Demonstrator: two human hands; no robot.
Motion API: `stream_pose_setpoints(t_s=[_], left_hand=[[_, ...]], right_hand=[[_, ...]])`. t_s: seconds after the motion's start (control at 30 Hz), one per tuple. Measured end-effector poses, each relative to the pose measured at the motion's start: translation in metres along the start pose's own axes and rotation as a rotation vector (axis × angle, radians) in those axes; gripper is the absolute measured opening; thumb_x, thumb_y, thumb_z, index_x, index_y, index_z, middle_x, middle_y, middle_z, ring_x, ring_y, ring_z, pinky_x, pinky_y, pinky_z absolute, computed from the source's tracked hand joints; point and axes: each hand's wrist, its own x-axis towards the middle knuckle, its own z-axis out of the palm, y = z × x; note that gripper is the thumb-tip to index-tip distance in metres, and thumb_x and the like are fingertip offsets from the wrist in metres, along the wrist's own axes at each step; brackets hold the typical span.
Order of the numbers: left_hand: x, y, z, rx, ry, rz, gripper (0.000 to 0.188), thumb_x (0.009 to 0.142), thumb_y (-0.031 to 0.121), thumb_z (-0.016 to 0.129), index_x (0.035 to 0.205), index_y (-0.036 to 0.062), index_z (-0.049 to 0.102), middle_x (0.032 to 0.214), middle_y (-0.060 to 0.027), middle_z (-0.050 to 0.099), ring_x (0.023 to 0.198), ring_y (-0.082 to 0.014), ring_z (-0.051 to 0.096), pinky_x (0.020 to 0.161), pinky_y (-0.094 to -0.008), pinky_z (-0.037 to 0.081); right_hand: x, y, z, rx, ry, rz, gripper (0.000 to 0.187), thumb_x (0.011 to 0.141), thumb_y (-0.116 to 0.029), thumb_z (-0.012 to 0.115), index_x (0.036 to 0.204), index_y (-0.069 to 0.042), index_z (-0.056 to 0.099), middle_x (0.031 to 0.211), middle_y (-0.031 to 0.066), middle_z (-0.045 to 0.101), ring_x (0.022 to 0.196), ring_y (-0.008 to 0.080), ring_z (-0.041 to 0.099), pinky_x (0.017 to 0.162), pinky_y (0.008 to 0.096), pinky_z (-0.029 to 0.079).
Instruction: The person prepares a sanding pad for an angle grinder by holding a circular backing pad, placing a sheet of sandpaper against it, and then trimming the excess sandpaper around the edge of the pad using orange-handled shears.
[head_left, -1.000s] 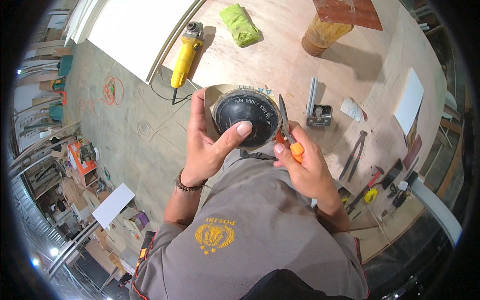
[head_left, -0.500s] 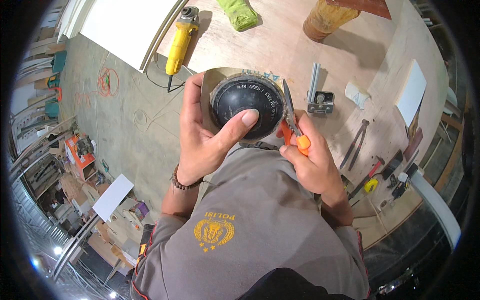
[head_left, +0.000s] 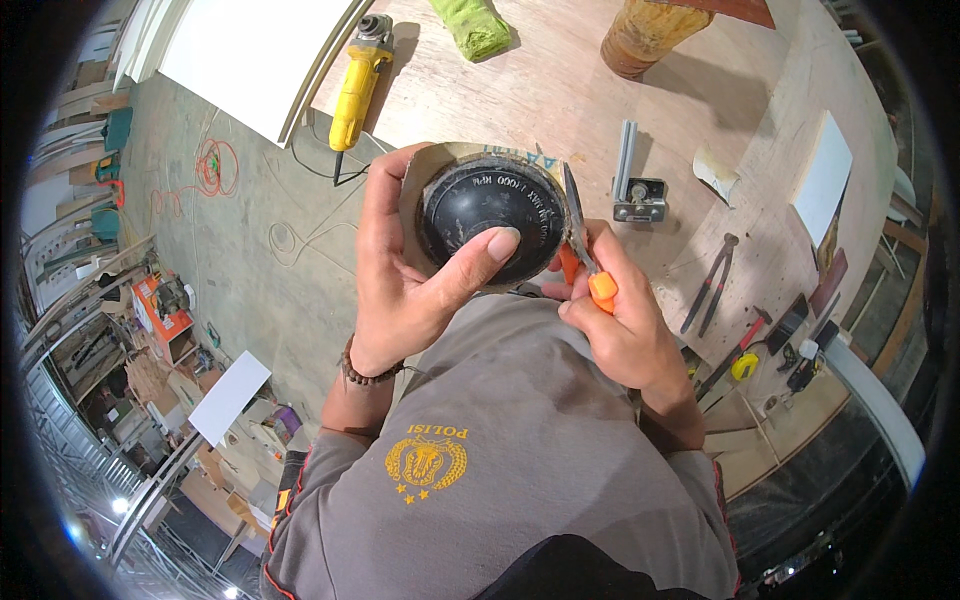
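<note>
The left hand [head_left: 405,295] was half closed around the near left side of a black pad [head_left: 480,205] and the sheet [head_left: 413,198] beneath it, thumb pressed flat on the pad's face, other fingers mostly hidden behind. The right hand [head_left: 628,325] was curled about the orange handles of the scissors [head_left: 578,235]; how far apart the handles stood could not be told. One blade pointed away from the person, along the pad's right edge; the other could not be made out. The sheet showed past the pad's rim at the left and far sides, all held up in front of the grey shirt [head_left: 500,430].

A bracelet [head_left: 370,368] circled the left wrist. Beyond the hands, on the table [head_left: 500,110], lay a yellow grinder [head_left: 355,95] to the left and a green cloth [head_left: 475,30] near the far edge of view. Right of the scissors stood a metal block [head_left: 640,205], then a curled scrap [head_left: 713,172], with pincers [head_left: 712,285] nearer the person and a yellow tape measure [head_left: 744,367] beyond them to the right.
</note>
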Motion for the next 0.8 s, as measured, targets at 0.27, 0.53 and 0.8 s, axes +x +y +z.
stream_pose_setpoints(t_s=[0.27, 0.53, 0.8], left_hand=[[-0.003, 0.002, 0.002, -0.034, -0.035, -0.002, 0.069, 0.085, 0.011, 0.087, 0.137, -0.0011, 0.044, 0.125, -0.0141, 0.064, 0.118, -0.0203, 0.066, 0.103, -0.0357, 0.053], [-0.004, 0.003, -0.001, -0.009, -0.080, -0.006, 0.071, 0.085, 0.009, 0.087, 0.139, -0.0012, 0.043, 0.126, -0.0144, 0.064, 0.119, -0.0200, 0.064, 0.103, -0.0351, 0.052], [-0.003, 0.001, -0.001, 0.003, -0.106, -0.008, 0.073, 0.084, 0.011, 0.088, 0.139, -0.0015, 0.043, 0.127, -0.0140, 0.062, 0.119, -0.0203, 0.064, 0.103, -0.0348, 0.052]], right_hand=[[-0.001, 0.000, -0.001, -0.019, -0.004, -0.012, 0.054, 0.086, 0.006, 0.050, 0.139, 0.000, 0.049, 0.116, 0.0177, 0.057, 0.107, 0.0227, 0.062, 0.094, 0.0384, 0.058], [-0.001, 0.002, -0.002, 0.038, -0.035, 0.043, 0.059, 0.084, 0.008, 0.049, 0.142, 0.000, 0.047, 0.120, 0.0181, 0.057, 0.111, 0.0258, 0.062, 0.098, 0.0403, 0.057], [-0.001, 0.000, -0.005, -0.005, -0.040, -0.043, 0.058, 0.084, 0.008, 0.050, 0.141, 0.000, 0.047, 0.122, 0.0175, 0.056, 0.111, 0.0253, 0.062, 0.099, 0.0408, 0.055]])
